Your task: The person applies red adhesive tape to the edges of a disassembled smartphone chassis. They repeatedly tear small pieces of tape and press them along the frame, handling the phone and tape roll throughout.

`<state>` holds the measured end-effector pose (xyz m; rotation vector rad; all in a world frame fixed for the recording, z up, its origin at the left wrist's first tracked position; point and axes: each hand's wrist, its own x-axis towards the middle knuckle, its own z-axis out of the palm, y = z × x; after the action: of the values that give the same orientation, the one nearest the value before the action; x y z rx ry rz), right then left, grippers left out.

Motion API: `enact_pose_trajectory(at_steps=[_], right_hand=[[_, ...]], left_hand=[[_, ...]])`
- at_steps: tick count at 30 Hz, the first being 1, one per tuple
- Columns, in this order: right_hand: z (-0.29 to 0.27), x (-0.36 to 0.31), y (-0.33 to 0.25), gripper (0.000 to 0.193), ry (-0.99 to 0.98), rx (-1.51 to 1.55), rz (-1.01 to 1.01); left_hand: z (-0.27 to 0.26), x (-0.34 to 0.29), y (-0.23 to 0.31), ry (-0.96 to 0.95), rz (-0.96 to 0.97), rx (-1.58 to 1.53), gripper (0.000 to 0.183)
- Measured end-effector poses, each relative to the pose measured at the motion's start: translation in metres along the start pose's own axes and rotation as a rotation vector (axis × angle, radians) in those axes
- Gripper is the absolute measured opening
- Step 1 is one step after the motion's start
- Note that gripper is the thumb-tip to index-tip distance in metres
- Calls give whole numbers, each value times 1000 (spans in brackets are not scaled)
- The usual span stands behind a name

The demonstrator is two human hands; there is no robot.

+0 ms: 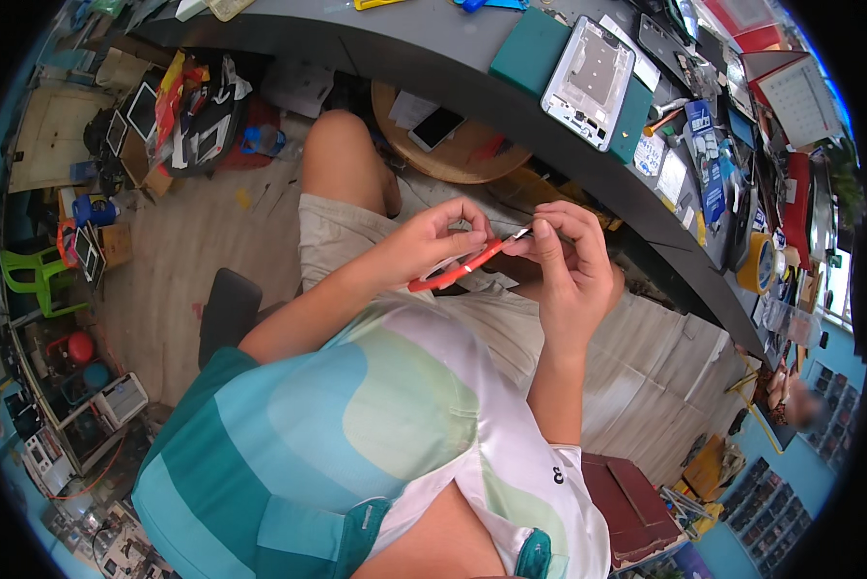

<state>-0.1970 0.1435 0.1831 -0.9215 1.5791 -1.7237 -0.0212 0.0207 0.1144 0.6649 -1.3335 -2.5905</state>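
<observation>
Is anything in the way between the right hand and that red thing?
Nothing I can see. The right hand is already at the upper end of the red thing, and the left hand is right by it too.

Left hand (448,236) has fingers closed around a red-handled tool (458,272), right hand (573,261) with thumb and fingertips at its metal end, too small to tell if gripping it, both above the lap. Grey bench (424,39) ahead: silver phone frame (593,82) lying on green mat (530,48), yellow tape roll (757,262) farther right; below, phone (437,127) on round wooden stool (393,108), green plastic chair (36,280) far left.
</observation>
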Motion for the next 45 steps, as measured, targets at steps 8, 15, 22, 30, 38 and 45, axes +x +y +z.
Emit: enact_pose_trajectory(at_steps=[8,15,22,30,38,45], right_hand=[[5,8,-10,11,103,-14,-23],[0,16,-14,12,96,-84,-96],[0,22,-34,8,129,-222,-151],[-5,31,-36,5,127,-292,-247],[-7,26,-45,5,138,-312,-249],[-12,24,-48,4,154,-264,-283]], left_hand=[[-3,-11,-5,-185,157,-212,41],[-11,-15,-9,-307,290,84,92],[6,-34,13,-211,400,142,48],[11,-41,28,-104,621,489,47],[23,-49,33,-95,631,528,61],[24,-49,38,-111,603,523,50]])
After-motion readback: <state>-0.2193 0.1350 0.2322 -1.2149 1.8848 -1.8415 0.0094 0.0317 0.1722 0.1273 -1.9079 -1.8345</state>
